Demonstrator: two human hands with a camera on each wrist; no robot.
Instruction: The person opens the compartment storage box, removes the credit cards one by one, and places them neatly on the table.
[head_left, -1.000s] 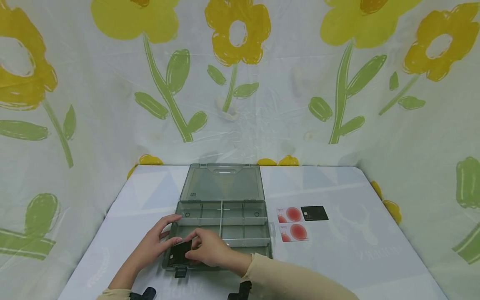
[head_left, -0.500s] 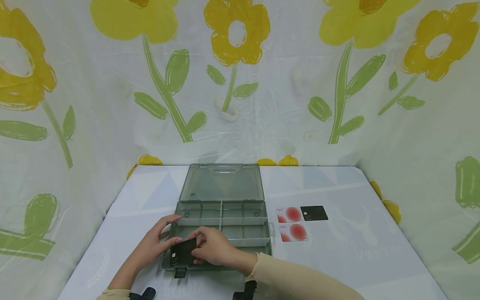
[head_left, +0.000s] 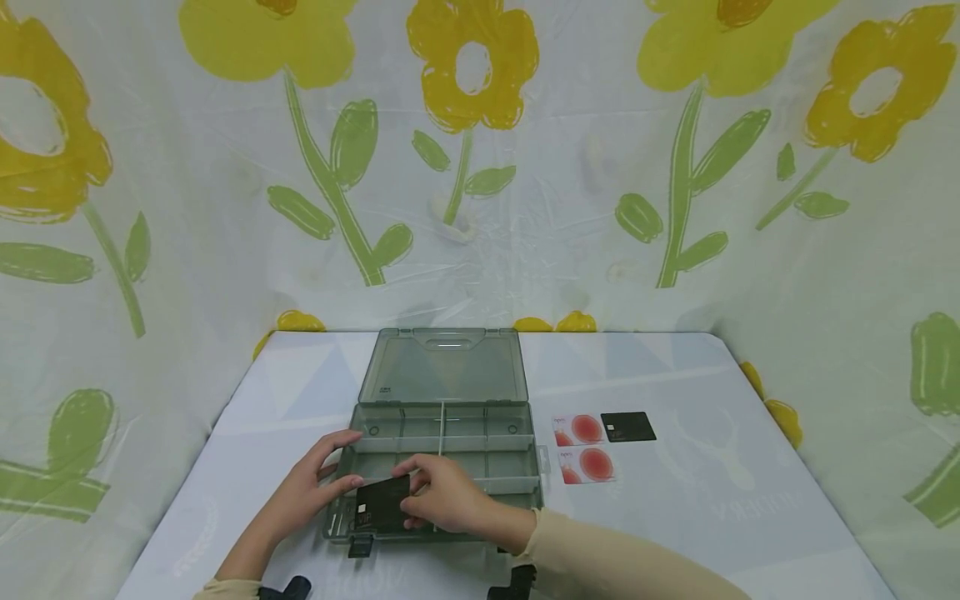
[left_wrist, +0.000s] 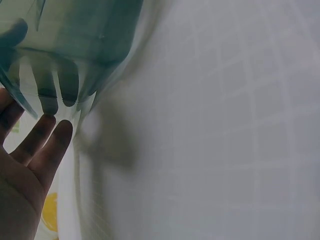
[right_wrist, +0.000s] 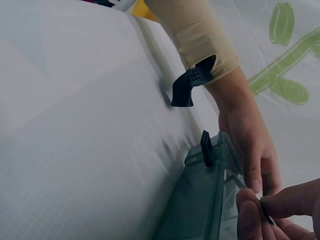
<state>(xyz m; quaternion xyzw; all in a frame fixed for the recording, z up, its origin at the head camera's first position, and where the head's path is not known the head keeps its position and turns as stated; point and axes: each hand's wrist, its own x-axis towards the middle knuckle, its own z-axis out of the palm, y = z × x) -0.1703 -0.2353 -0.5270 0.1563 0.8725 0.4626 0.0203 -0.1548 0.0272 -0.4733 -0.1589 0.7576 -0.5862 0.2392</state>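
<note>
A translucent grey-green divided box (head_left: 487,461) lies with its lid (head_left: 450,367) folded back. My left hand (head_left: 311,483) holds its left side, thumb and index finger over the rim; in the left wrist view, other fingers (left_wrist: 57,142) touch the outer wall. A black bank card (head_left: 381,505) with a small chip is pinched by the thumb and fingers of my right hand (head_left: 442,498). It stands tilted over the box's front row, near the left end. In the right wrist view my right hand (right_wrist: 295,202) shows the card (right_wrist: 266,214) edge-on.
Right of the box lie two white-and-red cards (head_left: 587,430) (head_left: 588,465) and another black card (head_left: 628,427), flat on the pale table (head_left: 660,525). A latch (head_left: 361,546) sticks out at the box's front. A flowered curtain (head_left: 562,208) surrounds the table.
My right hand has moved right with the black bank card, from the left end of the front row, and more of the card shows. The left hand stays on the box.
</note>
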